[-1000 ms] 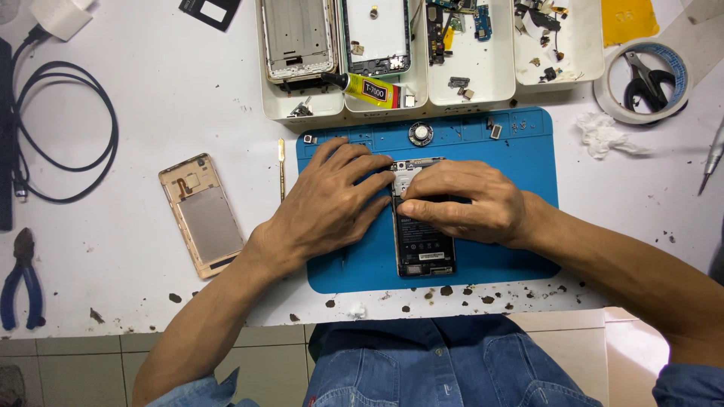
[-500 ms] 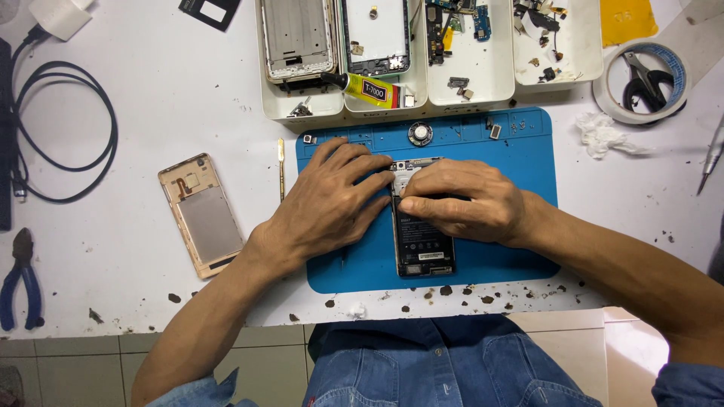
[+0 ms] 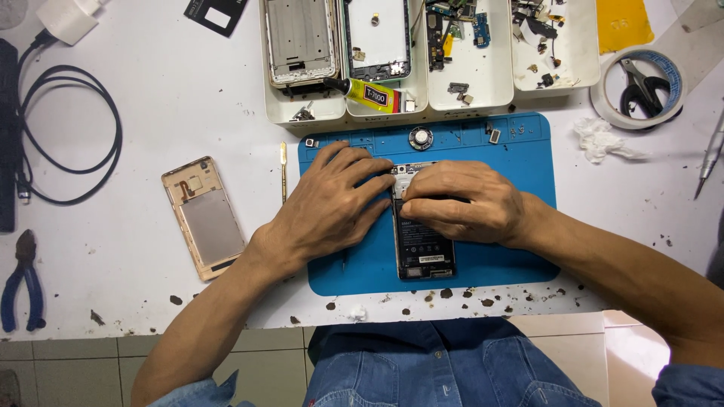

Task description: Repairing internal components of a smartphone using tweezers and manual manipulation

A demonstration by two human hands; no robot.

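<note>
Far left, pliers [image 3: 21, 283] lie at the table edge w/ a black cable [image 3: 72, 136] looped above them and a white charger [image 3: 66, 19] at the top corner. Next over, a gold back cover [image 3: 202, 217] lies inner side up on the white table [image 3: 151, 98], well apart from my work. A thin pry tool [image 3: 283, 172] lies just beside the blue mat [image 3: 498, 249], on its left edge. My left hand [image 3: 328, 203] lies flat on the mat, fingers spread & pressing down, tips touching the upper left of the opened phone [image 3: 424, 249]; it grips nothing. The phone lies upright in the mat's middle, battery side up, lower half showing, top half under my hands. My right hand [image 3: 464, 202] covers the phone's top, fingers curled close together & pressing at the upper edge; can't tell if anything small is pinched there. Above the mat, white trays [image 3: 577, 71] hold phone frames, boards & small parts, w/ a yellow glue tube [image 3: 371, 94] across two of them. A round speaker [image 3: 420, 137] sits on the mat's top strip. Right: crumpled tissue [image 3: 603, 141], a tape roll [image 3: 639, 87] w/ scissors [image 3: 641, 84] inside, tweezers [image 3: 709, 154] at the edge.
</note>
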